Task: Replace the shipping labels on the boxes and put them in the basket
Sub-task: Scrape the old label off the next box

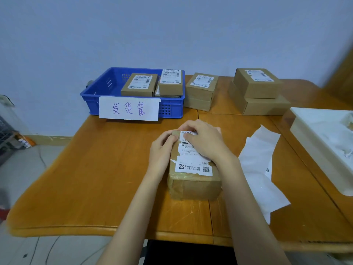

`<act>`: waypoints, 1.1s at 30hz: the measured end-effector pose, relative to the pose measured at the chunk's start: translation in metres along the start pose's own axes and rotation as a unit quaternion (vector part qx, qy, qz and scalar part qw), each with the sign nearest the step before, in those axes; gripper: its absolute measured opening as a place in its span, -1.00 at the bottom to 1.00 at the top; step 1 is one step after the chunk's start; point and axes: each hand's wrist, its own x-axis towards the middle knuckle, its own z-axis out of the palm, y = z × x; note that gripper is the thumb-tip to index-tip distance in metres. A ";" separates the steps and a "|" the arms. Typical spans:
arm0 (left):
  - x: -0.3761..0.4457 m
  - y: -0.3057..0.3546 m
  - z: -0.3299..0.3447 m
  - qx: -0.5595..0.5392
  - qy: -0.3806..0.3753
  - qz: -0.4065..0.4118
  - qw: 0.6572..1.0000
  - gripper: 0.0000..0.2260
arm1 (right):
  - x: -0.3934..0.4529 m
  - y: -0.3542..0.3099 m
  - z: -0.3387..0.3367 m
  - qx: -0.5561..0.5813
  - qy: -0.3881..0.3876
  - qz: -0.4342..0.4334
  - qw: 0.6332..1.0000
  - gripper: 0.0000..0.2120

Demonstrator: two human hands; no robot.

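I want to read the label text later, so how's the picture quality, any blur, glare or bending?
Head view: soft even light, no glare; the table edge bows from the wide lens; corners smear, worst at far right; label on the box under the left hand and right hand shows only large print legibly.

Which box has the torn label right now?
The taped box under both hands, left hand and right hand, nearest the table's front edge; the others sit farther back.
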 end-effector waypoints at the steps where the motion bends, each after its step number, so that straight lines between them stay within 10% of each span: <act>1: 0.000 -0.002 0.000 -0.004 0.001 0.006 1.000 -0.81 | 0.000 0.001 0.001 0.006 0.005 -0.001 1.000 -0.82; 33: 0.005 -0.025 0.008 -0.154 0.024 0.016 0.988 -0.80 | 0.003 0.007 0.012 0.100 0.064 -0.026 0.993 -0.91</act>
